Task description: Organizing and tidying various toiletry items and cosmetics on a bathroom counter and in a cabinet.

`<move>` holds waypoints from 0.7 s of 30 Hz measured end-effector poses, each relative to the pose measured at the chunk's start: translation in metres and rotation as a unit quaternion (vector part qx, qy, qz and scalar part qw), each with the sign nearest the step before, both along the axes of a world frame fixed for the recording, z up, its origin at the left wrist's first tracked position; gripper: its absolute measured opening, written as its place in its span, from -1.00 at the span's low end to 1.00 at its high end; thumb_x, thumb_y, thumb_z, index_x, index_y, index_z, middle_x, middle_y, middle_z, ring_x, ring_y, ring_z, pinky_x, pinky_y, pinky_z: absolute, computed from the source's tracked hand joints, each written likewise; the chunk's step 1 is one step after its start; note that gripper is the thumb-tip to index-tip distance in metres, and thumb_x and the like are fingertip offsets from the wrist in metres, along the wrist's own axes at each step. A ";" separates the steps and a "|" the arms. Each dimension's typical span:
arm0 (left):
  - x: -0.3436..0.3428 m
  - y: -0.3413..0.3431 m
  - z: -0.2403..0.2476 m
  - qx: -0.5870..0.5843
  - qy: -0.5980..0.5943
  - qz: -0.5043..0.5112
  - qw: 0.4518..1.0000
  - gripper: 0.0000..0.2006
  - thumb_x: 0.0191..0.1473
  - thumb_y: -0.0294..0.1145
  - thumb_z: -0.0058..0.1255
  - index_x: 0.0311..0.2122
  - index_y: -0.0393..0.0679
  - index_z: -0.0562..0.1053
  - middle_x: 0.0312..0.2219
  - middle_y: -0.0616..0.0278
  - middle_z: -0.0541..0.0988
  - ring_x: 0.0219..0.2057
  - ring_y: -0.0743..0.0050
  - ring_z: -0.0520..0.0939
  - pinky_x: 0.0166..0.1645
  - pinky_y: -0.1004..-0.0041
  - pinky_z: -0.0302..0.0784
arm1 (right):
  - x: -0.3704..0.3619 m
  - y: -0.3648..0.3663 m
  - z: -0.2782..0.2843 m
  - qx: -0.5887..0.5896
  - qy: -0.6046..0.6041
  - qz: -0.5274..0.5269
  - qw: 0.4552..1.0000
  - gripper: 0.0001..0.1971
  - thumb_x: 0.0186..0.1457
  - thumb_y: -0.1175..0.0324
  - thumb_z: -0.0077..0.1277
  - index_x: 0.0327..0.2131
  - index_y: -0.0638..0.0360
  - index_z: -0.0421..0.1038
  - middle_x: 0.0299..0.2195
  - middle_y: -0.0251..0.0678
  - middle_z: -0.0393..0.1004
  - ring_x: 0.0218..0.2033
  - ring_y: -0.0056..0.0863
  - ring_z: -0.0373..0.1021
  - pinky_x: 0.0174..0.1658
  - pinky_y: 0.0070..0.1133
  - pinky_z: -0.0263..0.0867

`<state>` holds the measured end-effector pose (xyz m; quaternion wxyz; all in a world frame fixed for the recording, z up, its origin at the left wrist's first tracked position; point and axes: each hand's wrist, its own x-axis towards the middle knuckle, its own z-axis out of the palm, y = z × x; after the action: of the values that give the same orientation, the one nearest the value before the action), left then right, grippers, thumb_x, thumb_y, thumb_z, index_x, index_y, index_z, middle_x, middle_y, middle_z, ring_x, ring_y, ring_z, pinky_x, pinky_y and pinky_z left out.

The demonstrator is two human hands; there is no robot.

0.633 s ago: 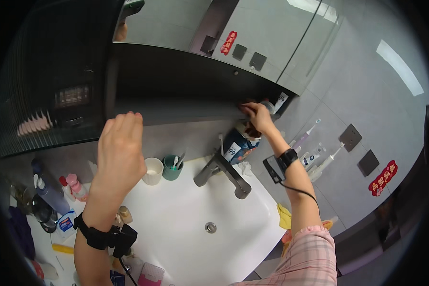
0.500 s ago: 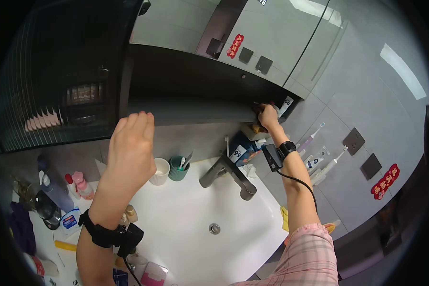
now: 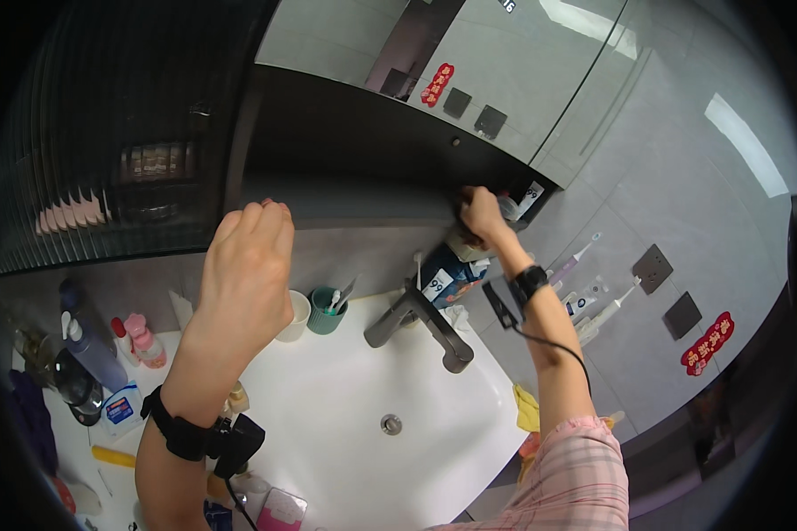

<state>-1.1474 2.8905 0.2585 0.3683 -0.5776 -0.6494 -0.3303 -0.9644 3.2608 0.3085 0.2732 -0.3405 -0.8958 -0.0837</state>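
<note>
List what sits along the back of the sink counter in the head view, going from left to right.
Blue pump bottle → pink bottle → left hand → white cup → green cup → grey tap → right hand → electric toothbrushes on the wall.

White sink basin (image 3: 328, 425), dark grey tap (image 3: 421, 323). Left of the tap stand a teal cup (image 3: 326, 311) and a white cup (image 3: 292, 316). A pink bottle (image 3: 143, 341) sits far left. The right arm's sleeve (image 3: 568, 482) is pink plaid; black wristbands (image 3: 179, 435) on both arms.
</note>
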 end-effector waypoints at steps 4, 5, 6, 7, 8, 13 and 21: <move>-0.005 -0.002 -0.007 0.025 0.025 0.025 0.999 -0.54 -0.45 -0.70 0.00 -0.24 -0.51 0.41 -0.34 -0.02 0.43 -0.26 0.18 0.44 -0.11 0.41 0.35 | -0.015 -0.033 -0.003 -0.078 0.035 0.175 0.981 -0.76 0.09 0.46 -0.05 -0.16 0.28 0.48 -0.27 0.00 0.52 -0.21 -0.11 0.46 -0.08 -0.46 0.32; -0.003 -0.003 -0.005 0.034 0.027 0.012 0.999 -0.54 -0.45 -0.69 0.00 -0.24 -0.52 0.41 -0.34 -0.01 0.43 -0.26 0.18 0.44 -0.11 0.41 0.35 | -0.008 -0.022 0.003 -0.124 0.050 0.162 0.978 -0.76 0.11 0.45 -0.05 -0.16 0.26 0.48 -0.28 -0.01 0.53 -0.23 -0.13 0.47 -0.10 -0.47 0.33; -0.003 -0.001 -0.003 0.044 0.028 0.001 0.999 -0.54 -0.45 -0.69 0.00 -0.24 -0.52 0.41 -0.33 0.00 0.43 -0.26 0.18 0.44 -0.11 0.41 0.36 | 0.001 -0.008 0.007 -0.069 0.030 0.115 0.991 -0.76 0.08 0.47 -0.05 -0.16 0.24 0.49 -0.28 -0.01 0.53 -0.22 -0.10 0.47 -0.11 -0.45 0.34; -0.001 0.003 -0.002 0.047 0.028 -0.003 0.999 -0.54 -0.45 -0.69 0.00 -0.24 -0.52 0.41 -0.33 0.00 0.43 -0.26 0.18 0.44 -0.11 0.41 0.36 | 0.012 0.011 0.007 -0.005 0.020 0.073 0.997 -0.74 0.02 0.47 -0.02 -0.17 0.23 0.50 -0.26 0.00 0.53 -0.19 -0.06 0.46 -0.10 -0.40 0.35; 0.000 0.003 -0.002 0.024 0.007 -0.023 0.999 -0.51 -0.41 -0.71 -0.03 -0.18 -0.53 0.38 -0.29 -0.06 0.43 -0.22 0.11 0.44 -0.07 0.34 0.35 | 0.008 0.016 0.007 0.011 0.024 0.019 0.999 -0.72 -0.01 0.46 -0.02 -0.17 0.22 0.50 -0.25 0.01 0.52 -0.17 -0.05 0.44 -0.08 -0.38 0.35; -0.006 -0.002 -0.004 -0.014 -0.020 -0.027 0.999 -0.48 -0.37 -0.73 -0.08 -0.11 -0.54 0.36 -0.24 -0.11 0.43 -0.17 0.04 0.44 -0.03 0.27 0.34 | -0.029 -0.021 -0.002 -0.013 0.036 0.022 0.999 -0.70 -0.04 0.42 0.00 -0.18 0.27 0.49 -0.23 0.05 0.49 -0.13 -0.05 0.43 -0.04 -0.37 0.34; -0.002 -0.003 -0.003 -0.014 -0.022 -0.049 0.998 -0.48 -0.36 -0.72 -0.07 -0.11 -0.55 0.36 -0.24 -0.11 0.43 -0.16 0.03 0.43 -0.02 0.29 0.34 | -0.081 -0.058 0.038 -0.331 0.528 0.240 0.744 -0.80 0.17 0.19 -0.05 -0.22 0.04 0.28 -0.56 -0.23 0.34 -0.76 -0.36 0.24 -0.74 -0.49 0.17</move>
<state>-1.1490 2.8879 0.2552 0.3290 -0.6066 -0.6327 -0.3513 -1.0451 3.2033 0.3462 0.5837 -0.1726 -0.6319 0.4798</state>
